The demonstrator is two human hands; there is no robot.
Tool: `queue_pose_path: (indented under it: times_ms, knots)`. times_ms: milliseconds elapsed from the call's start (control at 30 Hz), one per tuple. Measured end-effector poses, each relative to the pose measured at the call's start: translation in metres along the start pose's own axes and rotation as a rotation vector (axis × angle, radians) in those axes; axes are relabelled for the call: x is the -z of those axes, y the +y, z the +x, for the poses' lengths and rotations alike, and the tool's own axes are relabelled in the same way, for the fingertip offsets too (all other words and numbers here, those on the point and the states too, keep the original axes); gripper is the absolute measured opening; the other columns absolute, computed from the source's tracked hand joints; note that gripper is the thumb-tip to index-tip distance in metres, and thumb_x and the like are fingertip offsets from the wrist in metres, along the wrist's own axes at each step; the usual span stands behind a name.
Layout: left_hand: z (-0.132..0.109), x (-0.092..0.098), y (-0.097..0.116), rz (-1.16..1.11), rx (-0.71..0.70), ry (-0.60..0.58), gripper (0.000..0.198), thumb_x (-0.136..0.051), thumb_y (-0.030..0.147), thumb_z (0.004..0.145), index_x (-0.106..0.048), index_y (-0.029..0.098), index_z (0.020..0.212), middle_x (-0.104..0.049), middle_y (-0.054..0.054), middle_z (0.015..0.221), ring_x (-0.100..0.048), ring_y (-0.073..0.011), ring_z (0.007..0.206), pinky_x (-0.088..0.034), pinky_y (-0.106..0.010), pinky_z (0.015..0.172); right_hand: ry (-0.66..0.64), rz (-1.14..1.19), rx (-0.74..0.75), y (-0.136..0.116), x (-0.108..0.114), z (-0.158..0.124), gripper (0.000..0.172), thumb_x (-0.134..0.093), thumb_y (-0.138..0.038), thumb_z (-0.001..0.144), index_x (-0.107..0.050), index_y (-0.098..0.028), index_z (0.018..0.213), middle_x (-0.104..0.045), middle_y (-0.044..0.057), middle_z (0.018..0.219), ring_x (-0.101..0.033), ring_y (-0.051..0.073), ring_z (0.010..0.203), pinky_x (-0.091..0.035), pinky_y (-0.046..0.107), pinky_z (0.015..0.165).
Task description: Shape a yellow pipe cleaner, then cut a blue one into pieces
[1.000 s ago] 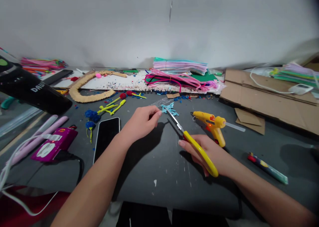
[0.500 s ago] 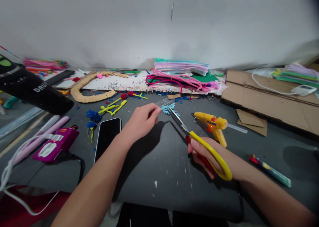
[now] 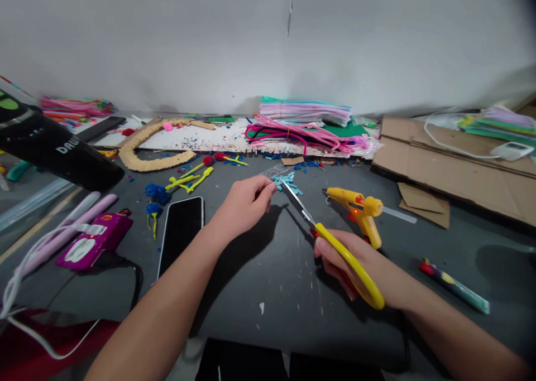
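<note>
My right hand (image 3: 343,258) grips a pair of scissors (image 3: 312,216) with yellow and red handles. Their blades point up and left, with the tips beside the fingertips of my left hand (image 3: 249,202). The left thumb and fingers are pinched together; what they hold is too small to make out, perhaps a bit of light blue. Just beyond the fingertips lies a small pile of cut light-blue pieces (image 3: 288,181). It rests on the dark table (image 3: 268,292), partly behind the scissor tips.
A yellow hot glue gun (image 3: 355,208) lies right of the scissors. A black phone (image 3: 182,233) is by my left forearm. Blue fuzzy balls (image 3: 157,193) and yellow stems lie left. Pink pipe cleaners (image 3: 297,133) lie at the back, cardboard (image 3: 452,169) at the right.
My left hand has shifted slightly right, toward the scissor tips. The scissor handles look closer together, and the blades have drawn nearer to each other.
</note>
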State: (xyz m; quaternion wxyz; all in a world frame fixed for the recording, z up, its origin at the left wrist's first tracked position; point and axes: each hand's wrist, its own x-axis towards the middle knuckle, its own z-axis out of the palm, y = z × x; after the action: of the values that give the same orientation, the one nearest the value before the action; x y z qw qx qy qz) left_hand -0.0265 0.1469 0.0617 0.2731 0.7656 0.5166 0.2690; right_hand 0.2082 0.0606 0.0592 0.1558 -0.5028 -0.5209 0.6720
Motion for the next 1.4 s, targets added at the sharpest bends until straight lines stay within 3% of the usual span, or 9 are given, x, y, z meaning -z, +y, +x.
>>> queue_pose_path:
  times_ms: [267,933,1067,1233,1400]
  knots:
    - [0.0,-0.003,0.002,-0.03,-0.006,-0.055,0.037,-0.041,0.038,0.097,-0.06,0.018,0.074,-0.061,0.001,0.062,-0.053,-0.0129,0.06,-0.035,-0.026,0.061,0.019,0.027,0.0,-0.002,-0.002,0.001,0.047,-0.054,-0.066,0.088,-0.041,-0.021,0.078,-0.039,-0.007,0.059,-0.035,0.006,0.046,-0.028,0.019,0.041]
    - [0.0,-0.003,0.003,-0.055,-0.003,-0.074,0.038,-0.041,0.04,0.098,-0.059,0.017,0.074,-0.061,0.0,0.063,-0.052,-0.0125,0.06,-0.036,-0.025,0.06,0.065,-0.034,0.009,0.001,-0.004,0.002,0.051,-0.054,-0.07,0.085,-0.042,-0.021,0.076,-0.04,-0.007,0.057,-0.033,0.006,0.045,-0.027,0.02,0.04]
    - [0.0,0.002,0.0,-0.047,0.028,-0.097,0.039,-0.043,0.044,0.096,-0.059,0.017,0.072,-0.062,0.0,0.065,-0.052,-0.0119,0.059,-0.035,-0.025,0.058,0.087,-0.067,0.011,0.003,-0.002,0.004,0.051,-0.055,-0.069,0.085,-0.042,-0.021,0.075,-0.038,-0.007,0.056,-0.032,0.006,0.044,-0.027,0.02,0.04]
    - [0.0,0.013,-0.002,-0.106,0.085,-0.143,0.029,-0.049,0.042,0.094,-0.061,0.018,0.085,-0.066,-0.001,0.073,-0.055,-0.0121,0.061,-0.039,-0.024,0.06,0.076,-0.054,0.02,0.004,-0.001,0.005,0.048,-0.054,-0.066,0.088,-0.042,-0.021,0.076,-0.038,-0.008,0.056,-0.032,0.006,0.044,-0.026,0.02,0.039]
    - [-0.001,0.012,-0.002,-0.115,0.079,-0.15,0.026,-0.049,0.039,0.093,-0.06,0.018,0.084,-0.067,-0.001,0.073,-0.055,-0.012,0.061,-0.04,-0.024,0.06,0.089,-0.075,0.029,0.004,0.0,0.004,0.047,-0.054,-0.065,0.088,-0.042,-0.021,0.075,-0.037,-0.008,0.055,-0.032,0.006,0.044,-0.026,0.02,0.04]
